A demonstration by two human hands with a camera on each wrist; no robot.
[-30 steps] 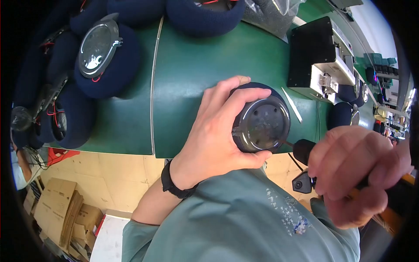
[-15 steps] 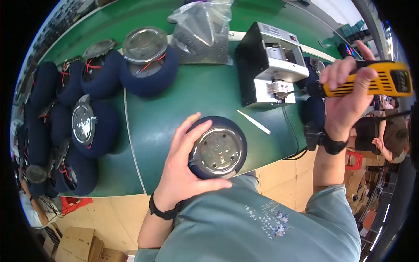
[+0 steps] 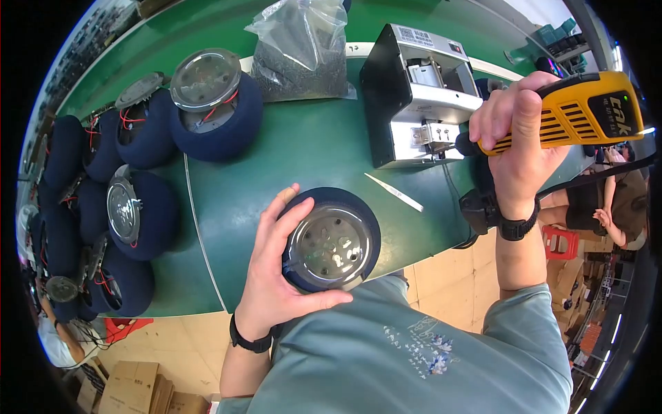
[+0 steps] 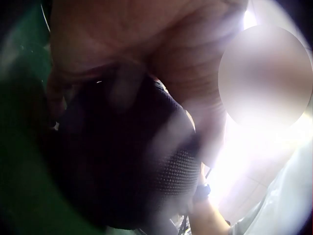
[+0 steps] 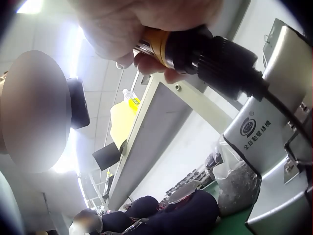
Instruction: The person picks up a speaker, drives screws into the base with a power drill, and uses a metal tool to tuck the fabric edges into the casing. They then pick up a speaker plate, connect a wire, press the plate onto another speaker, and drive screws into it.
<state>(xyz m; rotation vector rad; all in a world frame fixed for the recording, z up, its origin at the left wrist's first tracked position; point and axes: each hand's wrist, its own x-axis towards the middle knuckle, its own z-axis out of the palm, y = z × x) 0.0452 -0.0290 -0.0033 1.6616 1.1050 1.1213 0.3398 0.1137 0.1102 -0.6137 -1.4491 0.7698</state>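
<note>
Head view: left hand (image 3: 271, 268) grips the navy fabric-covered round housing (image 3: 332, 243) between thumb and fingers, presumably steadying it; right hand (image 3: 520, 146) grasps the yellow electric screwdriver (image 3: 583, 114), aimed at the screw feeder (image 3: 433, 110) just beyond its fingers, tip contact unclear.

Yellow-black screwdriver (image 3: 576, 114), seemingly navy fabric (image 3: 345, 196)

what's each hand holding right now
Left hand: holding the round navy unit with clear cover.
Right hand: gripping the yellow electric screwdriver.
</note>
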